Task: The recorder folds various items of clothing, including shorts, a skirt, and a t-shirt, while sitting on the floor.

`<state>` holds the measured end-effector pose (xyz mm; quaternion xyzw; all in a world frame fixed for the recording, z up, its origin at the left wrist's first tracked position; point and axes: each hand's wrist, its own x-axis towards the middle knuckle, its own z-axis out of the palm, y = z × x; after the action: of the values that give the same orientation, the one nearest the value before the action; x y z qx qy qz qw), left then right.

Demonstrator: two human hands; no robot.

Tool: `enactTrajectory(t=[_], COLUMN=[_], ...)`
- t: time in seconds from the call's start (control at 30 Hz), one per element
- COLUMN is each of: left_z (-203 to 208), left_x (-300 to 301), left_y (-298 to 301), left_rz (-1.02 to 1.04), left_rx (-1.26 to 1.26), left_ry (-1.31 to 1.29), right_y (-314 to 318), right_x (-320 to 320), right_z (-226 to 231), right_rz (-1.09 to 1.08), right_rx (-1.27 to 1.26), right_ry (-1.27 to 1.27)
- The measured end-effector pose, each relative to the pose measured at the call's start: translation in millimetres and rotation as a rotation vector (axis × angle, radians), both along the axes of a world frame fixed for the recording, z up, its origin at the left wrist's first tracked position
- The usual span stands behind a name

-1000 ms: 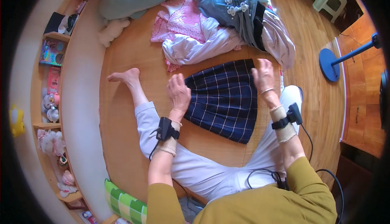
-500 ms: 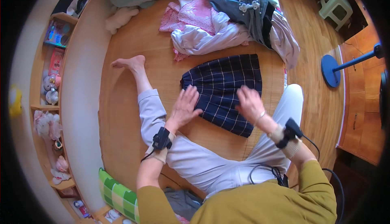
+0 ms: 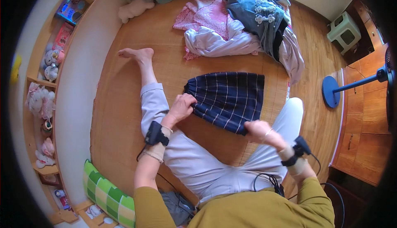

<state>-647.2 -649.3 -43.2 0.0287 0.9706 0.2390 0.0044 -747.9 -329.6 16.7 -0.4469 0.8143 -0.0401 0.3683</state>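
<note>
A dark navy skirt (image 3: 229, 97) with a white grid check lies on the woven mat between my legs, its gathered waist to the left and its wide hem to the right. My left hand (image 3: 182, 107) is closed on the near corner at the waistband. At the near corner of the hem, my right hand (image 3: 259, 131) has its fingers closed on the cloth, slightly blurred. Both hands grip the skirt's near edge, which bends a little between them.
Beyond the skirt lies a heap of clothes: a pink patterned garment (image 3: 206, 19), a pale one (image 3: 223, 42) and a blue-grey one (image 3: 258, 19). A green checked pillow (image 3: 109, 197) is at lower left, a shelf (image 3: 35, 124) along the left wall, a blue fan stand (image 3: 331, 91) on the right floor.
My hands were spread flat over the skirt. They have moved to its near edge and taken hold of the waist and hem corners. The view has shifted slightly.
</note>
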Motion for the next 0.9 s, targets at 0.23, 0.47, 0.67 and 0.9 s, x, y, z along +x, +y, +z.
enactTrajectory(t=[0.23, 0.47, 0.67, 0.9], left_z=[12, -10, 22, 6], left_x=[-47, -92, -78, -71], left_y=[-18, 1, 52, 56], left_rz=[0.3, 0.367, -0.143, -0.134], left_rx=[0.441, -0.068, -0.201, -0.425], left_ry=[0.029, 0.343, 0.508, 0.123], right_y=[-9, 0, 1, -64], right_x=[-138, -153, -142, -85], right_z=[-14, -131, -118, -58], right_rz=[-0.498, -0.79, -0.865, -0.331], right_rx=[-0.569, -0.383, -0.472, -0.495], right_ry=[-0.161, 0.215, 0.206, 0.939])
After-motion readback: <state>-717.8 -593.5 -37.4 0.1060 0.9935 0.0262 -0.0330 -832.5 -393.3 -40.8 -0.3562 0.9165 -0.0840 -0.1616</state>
